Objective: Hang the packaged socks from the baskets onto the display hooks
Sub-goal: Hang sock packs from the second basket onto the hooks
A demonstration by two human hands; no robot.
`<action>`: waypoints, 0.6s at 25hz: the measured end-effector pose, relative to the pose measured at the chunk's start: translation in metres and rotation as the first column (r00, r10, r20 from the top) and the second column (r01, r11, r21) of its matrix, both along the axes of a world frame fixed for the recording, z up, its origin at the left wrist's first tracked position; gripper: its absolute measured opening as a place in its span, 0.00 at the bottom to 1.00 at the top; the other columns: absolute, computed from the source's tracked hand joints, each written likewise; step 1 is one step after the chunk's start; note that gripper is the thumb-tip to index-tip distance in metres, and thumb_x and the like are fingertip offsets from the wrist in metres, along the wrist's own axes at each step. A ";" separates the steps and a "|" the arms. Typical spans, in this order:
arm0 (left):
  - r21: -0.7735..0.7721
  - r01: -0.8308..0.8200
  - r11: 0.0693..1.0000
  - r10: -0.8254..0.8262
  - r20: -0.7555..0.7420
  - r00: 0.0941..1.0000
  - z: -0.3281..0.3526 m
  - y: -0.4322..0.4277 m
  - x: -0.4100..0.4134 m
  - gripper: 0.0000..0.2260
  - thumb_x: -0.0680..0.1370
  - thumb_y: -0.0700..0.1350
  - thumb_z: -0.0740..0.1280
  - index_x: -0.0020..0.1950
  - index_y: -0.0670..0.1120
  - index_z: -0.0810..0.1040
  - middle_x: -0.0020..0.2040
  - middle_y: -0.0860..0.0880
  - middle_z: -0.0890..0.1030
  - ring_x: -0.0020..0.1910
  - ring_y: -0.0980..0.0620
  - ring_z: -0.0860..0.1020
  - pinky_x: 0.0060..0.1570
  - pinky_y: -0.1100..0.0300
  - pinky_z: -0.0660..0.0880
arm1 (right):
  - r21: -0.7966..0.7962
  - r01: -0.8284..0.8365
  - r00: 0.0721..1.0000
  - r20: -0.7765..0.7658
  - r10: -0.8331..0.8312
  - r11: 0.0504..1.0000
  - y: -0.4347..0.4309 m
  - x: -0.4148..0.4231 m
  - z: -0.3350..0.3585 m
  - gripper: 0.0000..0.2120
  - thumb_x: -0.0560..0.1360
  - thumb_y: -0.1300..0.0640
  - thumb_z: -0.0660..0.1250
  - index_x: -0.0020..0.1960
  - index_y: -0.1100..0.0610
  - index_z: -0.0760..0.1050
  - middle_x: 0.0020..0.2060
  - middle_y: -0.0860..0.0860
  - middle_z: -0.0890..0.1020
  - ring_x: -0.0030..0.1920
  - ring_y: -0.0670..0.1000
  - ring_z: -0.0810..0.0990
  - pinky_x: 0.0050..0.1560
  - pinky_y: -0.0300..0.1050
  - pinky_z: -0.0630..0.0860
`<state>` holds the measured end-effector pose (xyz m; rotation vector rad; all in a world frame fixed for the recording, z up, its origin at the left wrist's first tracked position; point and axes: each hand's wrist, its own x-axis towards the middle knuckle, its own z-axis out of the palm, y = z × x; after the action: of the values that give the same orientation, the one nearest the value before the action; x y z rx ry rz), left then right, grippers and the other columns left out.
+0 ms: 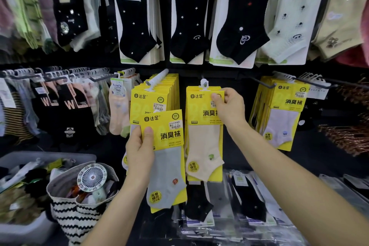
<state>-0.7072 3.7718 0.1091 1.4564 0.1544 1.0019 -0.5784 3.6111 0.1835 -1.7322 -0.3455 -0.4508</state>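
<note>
Gripping a grey-sock pack (167,166) in the left hand (139,150), low before the hanging yellow stack (157,94), and pinching the top corner of a cream-sock pack (203,146) in the right hand (229,108).

Single view: head-worn, wide-angle. It faces forward and slightly down, square onto the sock display wall (237,80). Range is near. The right hand (229,108) pinches a hung cream-sock pack (203,146) at frame centre, and the left hand (139,150) holds a grey-sock pack (167,166) just before the wall. Both forearms enter from the bottom edge. Hanging rows fill the upper half, blurred toward the corners. The striped bag (75,217) and grey bin (30,231) at lower left are seen from above.
</note>
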 end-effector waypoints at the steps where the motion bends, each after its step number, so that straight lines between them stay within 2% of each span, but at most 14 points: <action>1: -0.003 0.003 1.000 -0.003 -0.004 1.000 0.000 0.001 0.000 0.11 0.81 0.42 0.58 0.38 0.46 0.71 0.37 0.54 0.76 0.32 0.63 0.74 0.32 0.70 0.72 | -0.016 0.011 1.000 0.021 -0.011 1.000 0.000 0.002 -0.001 0.08 0.76 0.53 0.65 0.40 0.45 0.70 0.40 0.48 0.82 0.44 0.48 0.81 0.44 0.47 0.79; 4: 0.027 0.021 0.999 -0.020 -0.012 1.000 0.002 -0.002 -0.001 0.13 0.81 0.41 0.58 0.37 0.48 0.71 0.32 0.59 0.77 0.31 0.66 0.74 0.31 0.73 0.70 | -0.066 0.025 1.000 0.010 -0.024 0.998 -0.002 0.009 -0.003 0.03 0.75 0.51 0.67 0.44 0.47 0.73 0.38 0.45 0.81 0.42 0.44 0.80 0.37 0.37 0.74; 5: 0.033 0.031 0.999 -0.030 -0.015 0.999 0.003 -0.004 0.000 0.12 0.81 0.42 0.58 0.37 0.49 0.72 0.32 0.59 0.78 0.31 0.66 0.75 0.32 0.73 0.71 | -0.072 0.038 0.999 -0.006 -0.039 0.997 -0.004 0.011 -0.006 0.05 0.75 0.50 0.68 0.46 0.49 0.73 0.39 0.45 0.80 0.40 0.43 0.79 0.36 0.36 0.72; 7: 0.048 0.040 0.998 -0.039 -0.027 0.999 0.005 -0.008 0.003 0.11 0.81 0.43 0.59 0.39 0.46 0.73 0.33 0.57 0.78 0.33 0.63 0.75 0.34 0.71 0.72 | -0.070 0.103 0.995 -0.003 -0.104 0.992 -0.010 0.008 -0.014 0.09 0.74 0.50 0.69 0.49 0.51 0.71 0.38 0.43 0.77 0.37 0.41 0.75 0.35 0.34 0.69; 9: 0.060 0.050 0.997 -0.048 -0.043 0.998 0.005 -0.013 0.008 0.12 0.81 0.43 0.59 0.37 0.43 0.69 0.32 0.55 0.73 0.32 0.59 0.71 0.33 0.66 0.68 | -0.045 0.106 0.994 0.039 -0.104 0.993 -0.019 0.000 -0.024 0.09 0.74 0.48 0.67 0.47 0.52 0.72 0.36 0.43 0.75 0.36 0.41 0.73 0.35 0.32 0.68; 12: 0.073 0.090 0.993 -0.087 -0.044 0.995 0.007 -0.028 0.017 0.14 0.81 0.42 0.59 0.35 0.47 0.68 0.29 0.59 0.71 0.29 0.64 0.68 0.30 0.70 0.65 | 0.018 -0.166 0.985 0.041 0.165 0.986 -0.026 -0.024 -0.039 0.14 0.73 0.43 0.64 0.41 0.53 0.76 0.35 0.46 0.80 0.35 0.41 0.76 0.37 0.31 0.71; 14: 0.106 0.104 0.989 -0.098 -0.065 0.993 0.009 -0.039 0.024 0.12 0.81 0.43 0.59 0.38 0.51 0.72 0.34 0.57 0.74 0.31 0.66 0.71 0.32 0.72 0.68 | 0.018 -0.346 0.938 0.009 0.346 0.938 -0.025 -0.037 -0.043 0.09 0.71 0.44 0.67 0.43 0.49 0.77 0.39 0.45 0.83 0.40 0.40 0.80 0.42 0.33 0.76; 15: 0.126 0.123 0.984 -0.114 -0.080 0.990 0.009 -0.045 0.027 0.11 0.80 0.43 0.60 0.40 0.52 0.73 0.36 0.56 0.76 0.33 0.66 0.73 0.34 0.72 0.70 | 0.010 -0.380 0.925 -0.003 0.380 0.925 -0.024 -0.039 -0.046 0.04 0.72 0.48 0.68 0.45 0.48 0.77 0.42 0.45 0.84 0.44 0.41 0.82 0.45 0.35 0.78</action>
<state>-0.6805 3.7271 0.1179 1.6038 0.0541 0.8763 -0.6174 3.5870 0.1375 -1.6071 -0.6608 -0.1641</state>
